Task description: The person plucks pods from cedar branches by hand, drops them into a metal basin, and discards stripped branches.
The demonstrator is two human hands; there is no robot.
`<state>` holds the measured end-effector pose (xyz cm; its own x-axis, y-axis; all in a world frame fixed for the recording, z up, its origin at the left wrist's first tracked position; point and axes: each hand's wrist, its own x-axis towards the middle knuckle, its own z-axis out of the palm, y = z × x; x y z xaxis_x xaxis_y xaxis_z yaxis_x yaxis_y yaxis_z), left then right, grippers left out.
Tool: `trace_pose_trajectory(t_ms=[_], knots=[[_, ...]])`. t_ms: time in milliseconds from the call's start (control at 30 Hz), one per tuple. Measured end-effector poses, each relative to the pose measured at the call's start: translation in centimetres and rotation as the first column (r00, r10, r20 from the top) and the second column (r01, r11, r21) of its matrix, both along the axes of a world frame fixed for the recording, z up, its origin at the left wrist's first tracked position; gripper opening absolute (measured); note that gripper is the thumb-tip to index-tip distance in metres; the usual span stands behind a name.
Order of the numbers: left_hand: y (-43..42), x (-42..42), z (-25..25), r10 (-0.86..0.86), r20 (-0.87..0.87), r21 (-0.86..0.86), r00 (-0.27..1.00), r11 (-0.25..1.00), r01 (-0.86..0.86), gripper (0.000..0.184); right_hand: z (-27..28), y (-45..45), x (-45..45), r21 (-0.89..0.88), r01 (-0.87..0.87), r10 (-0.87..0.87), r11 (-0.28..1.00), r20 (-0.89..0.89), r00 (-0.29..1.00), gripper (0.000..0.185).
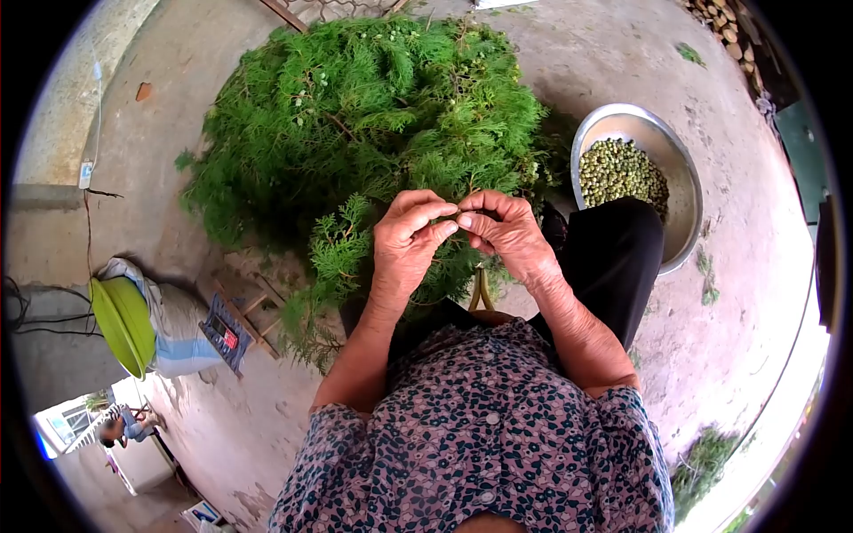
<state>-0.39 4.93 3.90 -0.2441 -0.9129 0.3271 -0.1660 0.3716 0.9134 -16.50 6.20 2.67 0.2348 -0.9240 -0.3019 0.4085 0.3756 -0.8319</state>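
Observation:
My left hand point(407, 238) and my right hand point(511, 238) meet above my lap, thumbs and fingertips pinched together. Whatever sits between the fingertips is too small and covered to name. Just beyond the hands rises a big heap of green conifer branches point(373, 115), with small pale-green cones among the foliage. A leafy sprig point(342, 244) stands up beside my left hand. To the right of my knee, a wide metal basin point(682, 191) holds many small round green-brown cones point(622, 173), its near edge partly hidden by my leg.
On the left, a small wooden stool point(249, 320) carries a cloth and a dark device. Near it are a lime-green basin point(123, 324) and a stuffed sack point(182, 329). Stacked firewood point(729, 35) lies at top right. Another person point(131, 426) appears far off, lower left.

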Motion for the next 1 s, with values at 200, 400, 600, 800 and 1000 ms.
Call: trace_pose_trajectory(t_ms=[200, 400, 600, 800, 1000], knots=[[0.0, 0.2, -0.3, -0.005, 0.006, -0.002, 1.0, 1.0, 0.005, 0.016, 0.0, 0.0, 0.1, -0.027, -0.056, 0.055, 0.998, -0.024, 0.998, 0.014], [0.3, 0.3, 0.3, 0.05, -0.053, 0.174, 0.997, 0.984, -0.041, 0.003, 1.6, 0.1, -0.3, 0.007, 0.048, -0.048, 0.999, -0.029, 0.998, 0.011], [0.2, 0.7, 0.7, 0.086, -0.216, 0.258, 0.973, 0.966, -0.028, 0.008, 3.1, -0.8, -5.6, -0.156, 0.333, -0.353, 0.93, -0.119, 0.928, 0.008], [0.3, 0.1, 1.7, 0.162, -0.199, 0.295, 0.966, 0.95, -0.098, 0.01, 4.0, -0.3, -4.6, -0.108, 0.241, -0.252, 0.965, -0.099, 0.963, 0.009], [-1.2, 3.3, 3.4, 0.232, -0.512, 0.418, 0.827, 0.908, 0.004, 0.009, 4.3, -1.0, -13.9, -0.38, 0.537, -0.651, 0.753, -0.32, 0.688, 0.021]])
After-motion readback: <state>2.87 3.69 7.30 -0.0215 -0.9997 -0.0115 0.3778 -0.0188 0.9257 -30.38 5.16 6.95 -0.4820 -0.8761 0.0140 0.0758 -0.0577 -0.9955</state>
